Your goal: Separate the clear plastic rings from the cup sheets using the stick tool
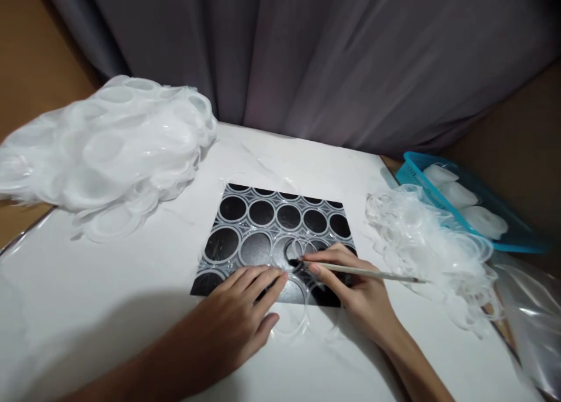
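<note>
A clear sheet with rows of ring outlines (pixel 256 247) lies over a black rectangular board (pixel 328 297) on the white table. My left hand (pixel 249 302) rests flat on the sheet's lower edge, fingers stretched out. Between the thumb and fingers of my right hand (pixel 357 279) is a thin, pale stick-like tool (pixel 372 271). Its working tip points left, at a ring near the middle of the sheet. One loose-looking clear ring (pixel 302 250) shows around the tip. I cannot make out what kind of tip the tool has.
A large heap of translucent ringed sheets (pixel 118 139) fills the back left. To the right lies a tangled pile of clear ring scraps (pixel 421 238). Behind it stands a blue plastic basket (pixel 412 171) with white bundles inside. A grey curtain (pixel 280 51) hangs at the back.
</note>
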Action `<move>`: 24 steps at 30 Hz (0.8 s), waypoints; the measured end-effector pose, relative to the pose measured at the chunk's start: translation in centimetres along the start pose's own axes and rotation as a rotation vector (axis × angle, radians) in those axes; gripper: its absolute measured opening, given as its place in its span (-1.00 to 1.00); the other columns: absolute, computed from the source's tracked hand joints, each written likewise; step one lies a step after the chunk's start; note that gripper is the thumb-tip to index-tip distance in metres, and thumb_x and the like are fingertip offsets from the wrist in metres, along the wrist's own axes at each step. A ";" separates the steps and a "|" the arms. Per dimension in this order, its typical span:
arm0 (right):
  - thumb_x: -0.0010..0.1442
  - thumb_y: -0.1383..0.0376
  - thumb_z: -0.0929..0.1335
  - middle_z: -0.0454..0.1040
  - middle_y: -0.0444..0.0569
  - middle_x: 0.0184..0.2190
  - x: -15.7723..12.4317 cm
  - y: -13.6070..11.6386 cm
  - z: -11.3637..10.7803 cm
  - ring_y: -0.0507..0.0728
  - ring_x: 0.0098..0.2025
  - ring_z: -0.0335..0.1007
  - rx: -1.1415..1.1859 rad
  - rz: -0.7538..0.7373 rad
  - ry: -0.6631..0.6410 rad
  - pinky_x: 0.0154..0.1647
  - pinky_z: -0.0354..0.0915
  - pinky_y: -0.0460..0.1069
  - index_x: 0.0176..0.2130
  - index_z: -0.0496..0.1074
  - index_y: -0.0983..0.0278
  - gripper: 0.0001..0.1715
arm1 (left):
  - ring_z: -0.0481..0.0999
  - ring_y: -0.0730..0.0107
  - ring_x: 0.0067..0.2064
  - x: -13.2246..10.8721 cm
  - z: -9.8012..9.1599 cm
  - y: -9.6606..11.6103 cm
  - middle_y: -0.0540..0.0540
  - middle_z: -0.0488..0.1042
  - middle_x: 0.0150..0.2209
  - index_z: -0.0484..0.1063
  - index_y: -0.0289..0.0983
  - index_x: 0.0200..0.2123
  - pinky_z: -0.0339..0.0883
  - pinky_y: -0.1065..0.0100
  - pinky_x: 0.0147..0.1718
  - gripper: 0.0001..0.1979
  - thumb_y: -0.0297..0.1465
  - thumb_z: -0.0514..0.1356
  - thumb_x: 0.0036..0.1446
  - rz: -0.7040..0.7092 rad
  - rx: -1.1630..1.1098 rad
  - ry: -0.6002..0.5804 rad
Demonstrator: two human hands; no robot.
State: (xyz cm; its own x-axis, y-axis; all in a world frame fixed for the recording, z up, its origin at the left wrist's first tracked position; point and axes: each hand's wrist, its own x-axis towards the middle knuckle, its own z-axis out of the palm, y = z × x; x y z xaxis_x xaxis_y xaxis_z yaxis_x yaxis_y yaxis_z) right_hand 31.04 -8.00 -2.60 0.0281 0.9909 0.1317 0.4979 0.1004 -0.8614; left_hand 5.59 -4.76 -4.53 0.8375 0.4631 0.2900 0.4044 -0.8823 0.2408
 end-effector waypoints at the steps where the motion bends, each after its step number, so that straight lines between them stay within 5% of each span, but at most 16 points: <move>1: 0.37 0.17 0.46 0.66 -0.07 -0.17 0.0 0.1 0.1 0.16 -0.18 0.54 0.018 0.001 -0.027 -0.15 0.42 0.08 -0.06 0.68 0.01 -0.83 | 0.48 0.04 0.19 0.1 -0.1 0.0 -0.23 0.48 0.23 0.25 -0.40 0.34 0.38 0.05 0.14 -0.55 -0.41 0.08 0.46 -0.004 -0.004 0.005; 9: 0.36 0.21 0.46 0.69 -0.04 -0.18 0.1 0.4 0.1 0.18 -0.16 0.62 0.053 -0.033 -0.123 -0.15 0.51 0.07 -0.10 0.69 0.06 -0.85 | 0.47 0.11 0.17 0.0 -0.3 0.0 -0.21 0.51 0.18 0.29 -0.45 0.29 0.24 0.12 0.19 -0.61 -0.43 0.00 0.51 0.028 0.013 0.074; 20: 0.38 0.33 0.45 0.71 -0.11 -0.10 -0.1 0.2 0.4 0.18 -0.08 0.60 0.051 -0.134 -0.142 -0.07 0.51 0.10 -0.01 0.67 0.03 -0.75 | 0.42 0.08 0.17 0.0 -0.7 -0.3 -0.17 0.50 0.19 0.23 -0.43 0.37 0.14 0.10 0.21 -0.55 -0.40 0.04 0.51 0.056 0.027 0.008; 24: 0.43 0.40 0.38 0.67 -0.06 0.05 -0.4 0.4 0.3 0.19 -0.03 0.60 -0.072 -0.325 -0.184 -0.04 0.50 0.13 0.16 0.57 0.05 -0.60 | 0.42 0.06 0.15 0.0 -0.7 -0.2 -0.18 0.50 0.19 0.27 -0.44 0.33 0.18 0.08 0.19 -0.57 -0.40 0.05 0.50 0.051 0.029 0.005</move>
State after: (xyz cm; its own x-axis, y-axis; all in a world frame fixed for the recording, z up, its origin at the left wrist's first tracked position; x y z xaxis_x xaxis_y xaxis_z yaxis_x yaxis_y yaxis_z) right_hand 30.99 -8.38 -3.09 -0.2940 0.9085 0.2971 0.5147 0.4124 -0.7516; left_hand 5.28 -4.56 -3.93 0.8554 0.4181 0.3058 0.3723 -0.9067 0.1983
